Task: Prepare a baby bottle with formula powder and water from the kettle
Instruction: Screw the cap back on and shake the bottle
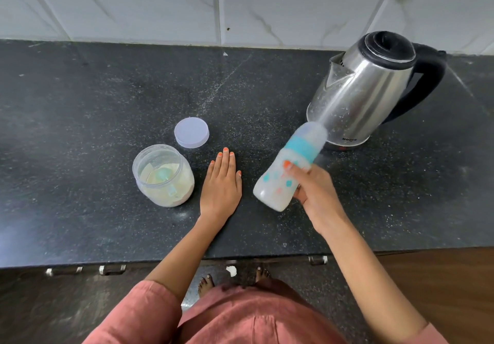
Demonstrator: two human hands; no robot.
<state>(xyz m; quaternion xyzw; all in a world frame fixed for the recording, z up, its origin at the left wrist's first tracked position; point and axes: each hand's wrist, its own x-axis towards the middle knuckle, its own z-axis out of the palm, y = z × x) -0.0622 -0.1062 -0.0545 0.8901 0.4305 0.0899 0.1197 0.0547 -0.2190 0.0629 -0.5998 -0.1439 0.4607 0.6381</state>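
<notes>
My right hand [311, 187] grips a baby bottle [283, 177] with a teal collar and clear cap, tilted above the counter and blurred by motion; it holds milky liquid. My left hand [222, 183] lies flat, palm down, on the black counter [80, 129] between the bottle and the open formula jar [163, 175]. Pale powder and a teal scoop sit inside the jar. The jar's white lid [191, 132] lies just behind it. A steel kettle [369, 89] with a black lid and handle stands at the back right.
A white tiled wall [240, 4] rises behind the counter. Drawer handles [112, 269] line the front edge below. My bare feet [207, 283] stand on the dark floor, with brown wood flooring [441, 290] at the right.
</notes>
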